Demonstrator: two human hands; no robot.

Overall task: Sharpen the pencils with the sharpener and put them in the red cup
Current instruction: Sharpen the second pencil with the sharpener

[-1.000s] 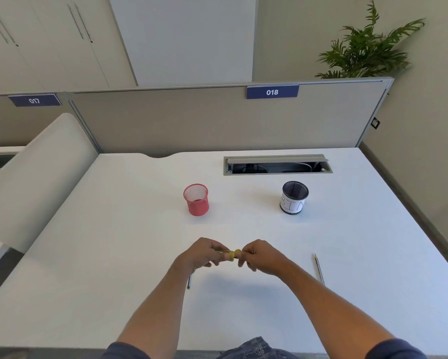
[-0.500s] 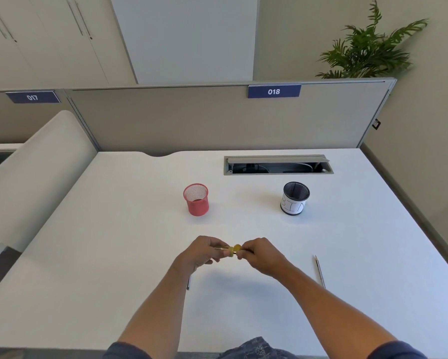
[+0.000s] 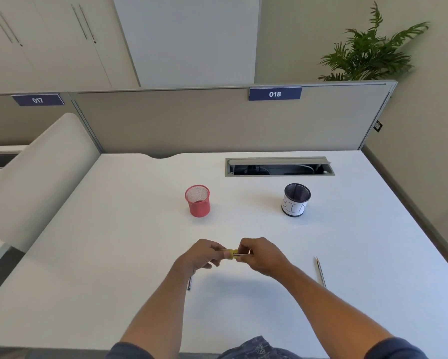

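Sharpening the first pencil (image 3: pixel 243 253): left hand (image 3: pixel 200 256) pinches the yellow sharpener (image 3: pixel 233 254), right hand (image 3: pixel 263 255) pinches the pencil, above the white surface (image 3: pixel 114 255). Red cup (image 3: pixel 197 200) looks empty; two more pencils lie waiting, one (image 3: pixel 320 272) right, one (image 3: pixel 189 283) under my left wrist. Black cup (image 3: pixel 296 200), divider panel, plant behind.

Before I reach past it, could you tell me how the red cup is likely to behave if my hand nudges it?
The red cup is open mesh and looks empty, so it is probably light and would slide or tip easily. It stands upright on the smooth white desk, which likely offers little grip.
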